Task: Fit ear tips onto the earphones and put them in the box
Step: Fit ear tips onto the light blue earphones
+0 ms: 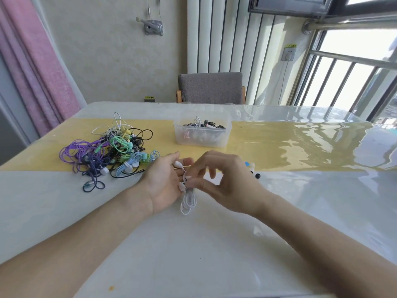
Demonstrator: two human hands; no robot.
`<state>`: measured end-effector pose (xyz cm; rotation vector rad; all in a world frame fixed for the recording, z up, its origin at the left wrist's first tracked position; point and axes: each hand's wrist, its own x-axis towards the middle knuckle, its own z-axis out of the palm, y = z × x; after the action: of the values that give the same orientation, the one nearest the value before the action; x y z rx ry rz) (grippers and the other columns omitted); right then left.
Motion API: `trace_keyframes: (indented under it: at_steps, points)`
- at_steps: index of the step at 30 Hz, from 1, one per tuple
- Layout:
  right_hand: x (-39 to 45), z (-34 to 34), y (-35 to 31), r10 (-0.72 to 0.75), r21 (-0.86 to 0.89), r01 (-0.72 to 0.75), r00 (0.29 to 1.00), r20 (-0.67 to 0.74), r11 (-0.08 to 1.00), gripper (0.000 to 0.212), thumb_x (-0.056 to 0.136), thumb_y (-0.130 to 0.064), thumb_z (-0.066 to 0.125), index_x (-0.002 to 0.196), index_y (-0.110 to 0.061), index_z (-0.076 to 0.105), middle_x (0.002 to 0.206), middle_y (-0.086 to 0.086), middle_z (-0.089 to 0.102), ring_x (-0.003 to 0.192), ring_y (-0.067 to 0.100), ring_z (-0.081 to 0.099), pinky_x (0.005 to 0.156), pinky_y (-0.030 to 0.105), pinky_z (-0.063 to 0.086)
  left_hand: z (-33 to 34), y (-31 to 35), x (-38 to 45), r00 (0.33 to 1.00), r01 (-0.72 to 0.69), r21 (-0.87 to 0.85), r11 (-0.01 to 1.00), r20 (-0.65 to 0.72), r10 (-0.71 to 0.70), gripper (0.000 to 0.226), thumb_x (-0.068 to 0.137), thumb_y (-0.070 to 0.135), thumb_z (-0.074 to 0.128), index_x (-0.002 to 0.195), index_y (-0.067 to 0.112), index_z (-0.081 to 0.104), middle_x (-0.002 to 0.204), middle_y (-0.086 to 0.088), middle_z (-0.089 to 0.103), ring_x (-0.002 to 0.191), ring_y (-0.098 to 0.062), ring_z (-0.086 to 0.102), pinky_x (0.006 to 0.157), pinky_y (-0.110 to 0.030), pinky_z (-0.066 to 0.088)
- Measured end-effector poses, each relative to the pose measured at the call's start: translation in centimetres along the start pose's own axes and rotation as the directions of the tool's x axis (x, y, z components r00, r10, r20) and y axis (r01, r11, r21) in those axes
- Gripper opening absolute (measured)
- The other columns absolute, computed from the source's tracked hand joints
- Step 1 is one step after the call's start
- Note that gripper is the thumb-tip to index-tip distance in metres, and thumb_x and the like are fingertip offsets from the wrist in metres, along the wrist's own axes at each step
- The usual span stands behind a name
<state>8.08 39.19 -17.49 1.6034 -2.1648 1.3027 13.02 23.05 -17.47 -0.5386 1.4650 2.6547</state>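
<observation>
Forearms: both bare, reaching in from the near edge of the table (214,244) and meeting at its middle.
Left hand (165,181): palm turned toward the right, fingers curled; its grip is clamped on the white earphones (188,198), with one white earbud (177,163) sticking out by the fingertips.
Right hand (221,177): thumb and forefinger pinched together on the second earbud of the same pair, where a small dark tip shows between the two hands; the other fingers are loosely curled above.
White earphones: held between both hands, just above the table; the coiled cable hangs down in a loop below the hands.
Ear tips (253,169): a few small loose pieces, blue, pale and black, on the table just behind the right hand.
Earphone pile (109,151): a tangle of purple, green, blue, yellow, black and white cables to the left, on the yellow strip of the table.
Box (202,131): clear plastic, lid off, beyond the hands on the yellow strip, with earphones already inside.
Chair (210,88): grey, at the far side of the table.
</observation>
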Motion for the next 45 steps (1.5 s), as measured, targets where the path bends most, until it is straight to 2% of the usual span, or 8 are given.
trace_keyframes:
  at_steps: [2,5,10,14,17,21,31,45]
  points:
    - [-0.2,1.0,0.4,-0.097,-0.109,0.101,0.994,0.049,0.989,0.007,0.086,-0.013,0.079,0.09,-0.011,0.074,0.084,-0.011,0.062,0.078,0.008,0.055,0.071,0.015,0.044,-0.1,0.1,-0.1,0.999,0.039,0.001,0.999,0.026,-0.039,0.042,0.102,0.039,0.034,0.107,0.003,0.054,0.074,-0.012,0.056,0.062,-0.025,0.059,0.054,-0.028,0.047]
    - [-0.3,2.0,0.8,-0.157,-0.268,0.176,0.983,0.091,0.947,0.007,0.085,-0.014,0.078,0.09,-0.014,0.073,0.091,-0.003,0.066,0.083,0.021,0.056,0.069,0.037,0.053,-0.3,0.0,-0.2,0.997,0.061,0.013,0.998,0.051,-0.061,0.043,0.1,0.047,0.033,0.088,0.011,0.05,0.063,-0.004,0.047,0.05,-0.02,0.048,0.045,-0.025,0.04]
    - [-0.1,1.9,0.7,-0.198,-0.4,0.192,0.98,0.027,0.896,0.005,0.085,-0.01,0.073,0.089,-0.012,0.074,0.079,-0.002,0.067,0.073,0.02,0.058,0.064,0.031,0.049,0.1,0.0,-0.5,0.998,0.0,-0.013,1.0,0.067,0.001,0.033,0.1,0.039,0.039,0.101,0.008,0.049,0.069,-0.007,0.051,0.056,-0.02,0.053,0.05,-0.029,0.045]
    - [0.2,0.8,0.2,0.156,0.026,-0.153,0.977,-0.144,0.988,0.006,0.089,-0.005,0.071,0.09,-0.011,0.073,0.077,-0.005,0.072,0.067,0.011,0.068,0.06,0.021,0.051,0.3,-0.3,-0.4,0.988,-0.129,0.165,0.978,0.11,0.112,0.024,0.099,0.028,0.045,0.102,0.008,0.057,0.082,-0.011,0.06,0.07,-0.022,0.06,0.064,-0.031,0.05]
    - [0.6,-1.1,0.2,0.421,0.377,-0.349,0.898,-0.126,0.858,0.003,0.091,-0.002,0.07,0.089,-0.001,0.068,0.078,0.009,0.075,0.068,0.023,0.074,0.054,0.025,0.053,0.4,-0.2,-0.6,0.968,-0.223,0.231,0.947,0.167,0.187,0.026,0.087,0.024,0.06,0.104,0.004,0.061,0.081,-0.012,0.063,0.065,-0.023,0.059,0.058,-0.032,0.048]
    - [0.3,-2.6,0.8,0.521,0.583,-0.423,0.853,-0.001,0.693,0.01,0.089,0.001,0.069,0.095,0.009,0.065,0.083,0.02,0.073,0.074,0.027,0.072,0.068,0.032,0.058,0.3,-0.6,-0.8,0.939,-0.333,0.348,0.877,0.204,0.275,0.037,0.072,0.025,0.074,0.103,0.004,0.067,0.082,-0.01,0.068,0.065,-0.024,0.061,0.054,-0.031,0.048]
    - [0.4,-2.9,0.9,0.61,0.669,-0.494,0.788,0.076,0.555,0.024,0.081,-0.011,0.073,0.103,-0.001,0.066,0.081,0.012,0.074,0.069,0.02,0.07,0.068,0.029,0.06,0.1,-0.9,-0.5,0.896,-0.442,0.406,0.8,0.153,0.417,0.031,0.074,0.024,0.072,0.101,0.008,0.072,0.074,-0.006,0.068,0.06,-0.018,0.061,0.052,-0.026,0.05]
    - [0.1,-1.9,0.5,0.548,0.654,-0.46,0.832,0.081,0.601,0.022,0.078,-0.02,0.073,0.093,-0.003,0.075,0.082,0.011,0.074,0.077,0.018,0.07,0.071,0.024,0.056,0.3,-0.9,-0.6,0.881,-0.467,0.356,0.809,0.107,0.461,0.022,0.08,0.015,0.07,0.099,0.004,0.069,0.063,-0.005,0.065,0.052,-0.012,0.058,0.05,-0.023,0.049]
